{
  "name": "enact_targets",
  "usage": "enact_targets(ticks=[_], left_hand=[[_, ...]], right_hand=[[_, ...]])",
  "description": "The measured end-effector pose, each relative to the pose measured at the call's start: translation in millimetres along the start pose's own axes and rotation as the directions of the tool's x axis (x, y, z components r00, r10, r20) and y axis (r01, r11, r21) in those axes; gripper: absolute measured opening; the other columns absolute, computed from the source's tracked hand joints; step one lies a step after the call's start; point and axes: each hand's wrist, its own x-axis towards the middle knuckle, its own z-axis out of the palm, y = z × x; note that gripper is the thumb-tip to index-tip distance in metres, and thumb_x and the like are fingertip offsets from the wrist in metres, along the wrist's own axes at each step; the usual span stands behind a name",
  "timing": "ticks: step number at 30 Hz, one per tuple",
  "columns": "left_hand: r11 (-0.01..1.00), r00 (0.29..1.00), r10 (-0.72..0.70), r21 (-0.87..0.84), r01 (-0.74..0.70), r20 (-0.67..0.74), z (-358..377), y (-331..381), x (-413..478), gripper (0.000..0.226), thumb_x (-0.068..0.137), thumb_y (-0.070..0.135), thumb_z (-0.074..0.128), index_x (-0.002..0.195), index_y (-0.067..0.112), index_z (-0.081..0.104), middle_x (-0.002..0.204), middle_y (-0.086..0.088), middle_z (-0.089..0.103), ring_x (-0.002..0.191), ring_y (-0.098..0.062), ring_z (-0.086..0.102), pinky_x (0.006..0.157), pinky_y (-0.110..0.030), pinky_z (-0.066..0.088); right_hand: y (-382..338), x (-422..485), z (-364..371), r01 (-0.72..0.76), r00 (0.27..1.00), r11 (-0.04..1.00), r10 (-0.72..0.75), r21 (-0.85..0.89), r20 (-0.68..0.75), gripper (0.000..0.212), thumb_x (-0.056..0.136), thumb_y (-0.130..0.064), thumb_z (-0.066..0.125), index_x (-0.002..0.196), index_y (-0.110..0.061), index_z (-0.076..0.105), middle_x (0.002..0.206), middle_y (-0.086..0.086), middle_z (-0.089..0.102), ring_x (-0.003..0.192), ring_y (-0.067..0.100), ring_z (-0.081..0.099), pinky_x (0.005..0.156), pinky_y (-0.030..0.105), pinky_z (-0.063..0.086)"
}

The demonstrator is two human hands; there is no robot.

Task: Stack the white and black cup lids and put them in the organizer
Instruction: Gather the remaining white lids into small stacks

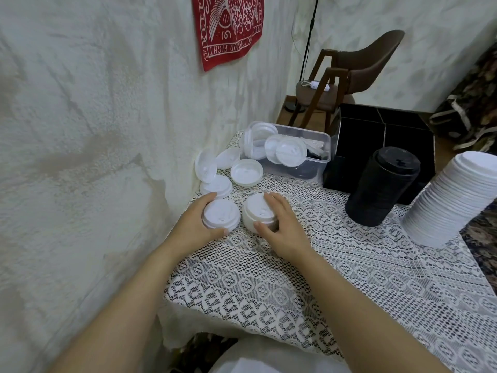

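A rough white wall (80,130) fills the left side, and a red printed cloth (228,28) is hung on it higher up. A lace tablecloth (295,292) is spread over the surface, whose left edge is set against the wall. Near that edge, a white lid (222,215) is gripped by the left hand (195,224), thumb and fingers curled round its rim. Just beside it, a short stack of white lids (256,211) is clasped between the thumb and fingers of the right hand (282,227). Loose white lids (215,176) are scattered behind, toward the far left corner, where a clear tub (317,135) holding more lids is placed. A black box (376,135) with compartments is seen at the far edge, a stack of black lids (382,187) before it. A tall stack of white lids (451,200) is stood at the right edge. A brown chair (363,68) is seen beyond.
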Motion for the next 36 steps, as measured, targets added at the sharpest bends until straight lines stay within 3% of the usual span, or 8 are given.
enact_targets(ticks=[7,16,20,24,28,31,36], left_hand=[[0.999,0.999,0.026,-0.035,-0.027,-0.019,-5.8,11.6,-2.8,0.088,0.07,0.013,0.085,0.144,0.026,0.039,0.132,0.012,0.044,0.119,-0.005,0.042,0.096,-0.018,0.031],[0.999,0.999,0.041,0.011,-0.041,-0.018,-6.5,12.9,-3.4,0.087,0.074,0.015,0.082,0.146,0.029,0.035,0.149,0.005,0.037,0.134,-0.01,0.036,0.11,-0.027,0.029],[0.996,0.996,0.086,-0.013,-0.087,-0.035,-5.7,24.5,-3.3,0.084,0.075,0.017,0.081,0.146,0.025,0.036,0.147,0.006,0.04,0.131,-0.008,0.037,0.105,-0.022,0.03],[0.992,0.992,0.124,0.009,-0.124,-0.018,4.2,41.1,0.4,0.083,0.074,0.023,0.082,0.145,0.022,0.038,0.145,0.007,0.042,0.132,-0.009,0.038,0.104,-0.021,0.028],[0.987,0.987,0.151,0.048,-0.153,0.046,20.0,54.8,7.4,0.08,0.076,0.024,0.08,0.144,0.02,0.039,0.147,0.007,0.039,0.128,-0.002,0.033,0.101,-0.017,0.024],[0.983,0.984,0.148,0.096,-0.158,0.095,31.9,61.8,13.8,0.08,0.076,0.025,0.079,0.145,0.02,0.039,0.149,0.005,0.037,0.131,-0.006,0.035,0.101,-0.016,0.024],[0.981,0.982,0.121,0.133,-0.14,0.144,41.7,65.2,20.1,0.082,0.075,0.026,0.08,0.146,0.019,0.038,0.15,0.002,0.037,0.135,-0.013,0.036,0.108,-0.023,0.027]], right_hand=[[-1.7,-1.3,-0.1,-0.03,0.999,0.996,0.033,0.08,-0.038,0.072,0.089,-0.035,0.067,0.15,-0.024,0.031,0.158,-0.008,0.024,0.143,0.012,0.026,0.118,0.041,0.027],[-3.7,-1.8,-1.0,-0.035,0.999,0.997,0.038,0.075,-0.032,0.074,0.088,-0.035,0.068,0.15,-0.024,0.03,0.158,-0.008,0.025,0.143,0.012,0.027,0.118,0.039,0.027],[-4.7,-2.5,-2.1,-0.074,0.996,0.991,0.078,0.107,-0.033,0.078,0.085,-0.037,0.071,0.15,-0.027,0.028,0.154,-0.009,0.031,0.137,0.014,0.036,0.113,0.041,0.036],[-4.3,-2.9,-2.6,-0.11,0.992,0.985,0.117,0.135,-0.044,0.087,0.081,-0.045,0.074,0.151,-0.026,0.026,0.149,-0.009,0.037,0.131,0.013,0.042,0.108,0.037,0.04],[-5.6,-3.8,-1.9,-0.128,0.989,0.978,0.139,0.162,-0.055,0.089,0.072,-0.061,0.07,0.146,-0.03,0.032,0.142,-0.012,0.046,0.126,0.011,0.048,0.104,0.042,0.044],[-1.8,-2.8,-1.3,-0.121,0.99,0.976,0.132,0.184,-0.053,0.071,0.073,-0.04,0.077,0.132,-0.043,0.037,0.124,-0.022,0.054,0.113,0.004,0.055,0.098,0.039,0.049],[1.8,-0.8,-0.1,-0.129,0.991,0.971,0.136,0.202,-0.02,0.101,0.075,-0.029,0.078,0.154,-0.029,0.015,0.139,-0.011,0.051,0.122,0.01,0.051,0.099,0.031,0.045]])
